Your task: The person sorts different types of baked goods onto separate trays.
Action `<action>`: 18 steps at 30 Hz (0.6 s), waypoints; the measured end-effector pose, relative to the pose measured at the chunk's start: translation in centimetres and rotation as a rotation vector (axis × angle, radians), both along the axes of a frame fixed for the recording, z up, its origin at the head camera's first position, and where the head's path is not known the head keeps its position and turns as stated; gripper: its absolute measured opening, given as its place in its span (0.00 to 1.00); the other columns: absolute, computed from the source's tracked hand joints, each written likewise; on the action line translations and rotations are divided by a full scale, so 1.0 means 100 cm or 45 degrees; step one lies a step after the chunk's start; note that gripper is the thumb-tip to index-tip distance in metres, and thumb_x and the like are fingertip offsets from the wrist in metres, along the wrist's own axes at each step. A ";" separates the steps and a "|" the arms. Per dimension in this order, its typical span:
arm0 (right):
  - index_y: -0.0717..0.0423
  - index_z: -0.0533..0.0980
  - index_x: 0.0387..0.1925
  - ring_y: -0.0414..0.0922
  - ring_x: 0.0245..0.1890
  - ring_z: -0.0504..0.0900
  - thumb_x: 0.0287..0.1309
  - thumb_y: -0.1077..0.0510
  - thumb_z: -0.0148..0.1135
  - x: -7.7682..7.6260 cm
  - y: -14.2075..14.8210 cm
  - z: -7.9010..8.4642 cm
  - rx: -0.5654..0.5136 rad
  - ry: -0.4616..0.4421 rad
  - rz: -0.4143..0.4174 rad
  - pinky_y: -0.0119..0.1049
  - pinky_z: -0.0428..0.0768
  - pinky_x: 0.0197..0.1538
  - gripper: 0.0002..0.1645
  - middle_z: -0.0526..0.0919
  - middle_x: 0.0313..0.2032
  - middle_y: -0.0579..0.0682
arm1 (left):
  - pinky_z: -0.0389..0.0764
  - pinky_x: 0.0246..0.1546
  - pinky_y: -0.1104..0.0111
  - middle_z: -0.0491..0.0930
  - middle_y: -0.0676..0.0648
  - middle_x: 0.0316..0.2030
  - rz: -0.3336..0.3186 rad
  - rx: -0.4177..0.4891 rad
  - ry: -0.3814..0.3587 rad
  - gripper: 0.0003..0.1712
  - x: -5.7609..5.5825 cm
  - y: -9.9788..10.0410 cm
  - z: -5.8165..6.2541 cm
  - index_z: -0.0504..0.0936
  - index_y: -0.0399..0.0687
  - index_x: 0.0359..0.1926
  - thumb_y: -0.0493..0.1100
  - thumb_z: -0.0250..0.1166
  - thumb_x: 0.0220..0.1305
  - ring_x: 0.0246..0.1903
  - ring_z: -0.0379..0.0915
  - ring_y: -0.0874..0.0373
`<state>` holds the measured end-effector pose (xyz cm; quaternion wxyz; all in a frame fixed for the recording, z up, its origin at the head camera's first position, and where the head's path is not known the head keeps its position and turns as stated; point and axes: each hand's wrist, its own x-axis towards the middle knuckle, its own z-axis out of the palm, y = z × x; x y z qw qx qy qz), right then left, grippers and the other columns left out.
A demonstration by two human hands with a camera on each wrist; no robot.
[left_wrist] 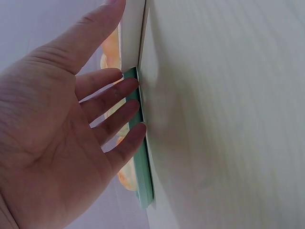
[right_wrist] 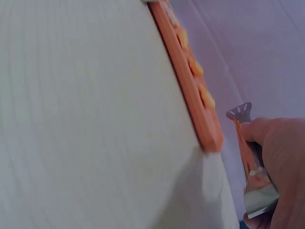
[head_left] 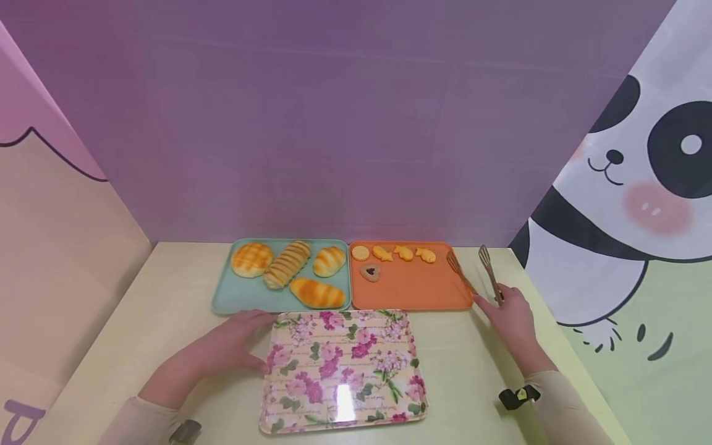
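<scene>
My right hand [head_left: 513, 318] grips a pair of metal tongs [head_left: 489, 272] beside the right end of an orange tray [head_left: 417, 290]. The tongs' two arms stand apart, slotted tips pointing away from me. On the orange tray are a round cracker [head_left: 360, 253], several fish-shaped crackers [head_left: 403, 253] and a heart-shaped cookie [head_left: 370, 272]. My left hand [head_left: 228, 346] is at the left edge of a floral tray [head_left: 356, 346], thumb and fingers spread; whether they touch it I cannot tell. In the left wrist view, its palm [left_wrist: 52, 152] holds nothing.
Behind the floral tray, a teal tray [head_left: 245, 303] carries a round bun [head_left: 252, 259], a long striped loaf [head_left: 287, 264], a small striped roll [head_left: 329, 261] and a larger roll [head_left: 317, 293]. A purple backdrop [head_left: 334, 123] rises behind the pale table [head_left: 456, 383].
</scene>
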<state>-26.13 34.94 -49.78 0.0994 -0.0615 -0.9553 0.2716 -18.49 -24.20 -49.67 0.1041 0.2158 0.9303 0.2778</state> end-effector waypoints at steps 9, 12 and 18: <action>0.77 0.75 0.65 0.56 0.37 0.72 0.72 0.39 0.71 -0.004 0.020 -0.010 -0.001 -0.029 -0.128 0.46 0.68 0.36 0.44 0.74 0.38 0.61 | 0.66 0.76 0.32 0.73 0.32 0.76 0.001 0.010 -0.008 0.62 0.000 -0.001 0.001 0.73 0.37 0.78 0.62 0.88 0.50 0.76 0.64 0.27; 0.79 0.74 0.65 0.57 0.37 0.72 0.72 0.39 0.70 -0.006 0.021 -0.011 -0.008 -0.058 -0.139 0.46 0.69 0.35 0.46 0.75 0.39 0.63 | 0.66 0.76 0.31 0.74 0.32 0.75 -0.010 0.004 0.014 0.62 -0.001 -0.001 0.001 0.74 0.37 0.78 0.63 0.88 0.49 0.75 0.65 0.27; 0.80 0.74 0.63 0.57 0.37 0.72 0.73 0.39 0.68 -0.008 0.020 -0.014 0.001 -0.084 -0.157 0.45 0.69 0.35 0.45 0.75 0.39 0.64 | 0.66 0.76 0.32 0.74 0.34 0.75 -0.020 0.016 0.015 0.62 -0.005 -0.002 -0.004 0.74 0.39 0.79 0.65 0.87 0.50 0.75 0.65 0.29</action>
